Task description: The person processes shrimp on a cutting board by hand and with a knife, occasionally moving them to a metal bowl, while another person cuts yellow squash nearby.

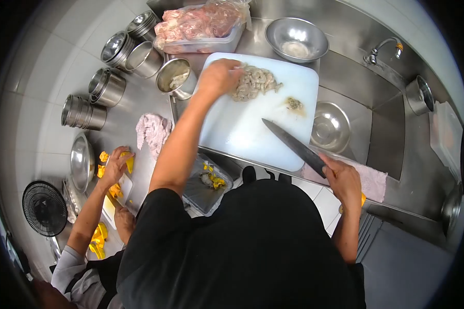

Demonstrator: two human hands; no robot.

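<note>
A pile of grey peeled shrimp lies at the far side of the white cutting board. At the pile's left edge is my left hand, its fingers curled inward and partly hidden; what they hold does not show clearly. My right hand grips the handle of a large knife, whose blade rests over the board's right part, tip pointing toward the far left. A small dark heap of scraps sits on the board right of the shrimp.
Left of the board stands a metal pot with pale pieces inside. Behind is a tub of bagged meat and a steel bowl. The sink holds another bowl. At left, a co-worker's hands cut yellow produce.
</note>
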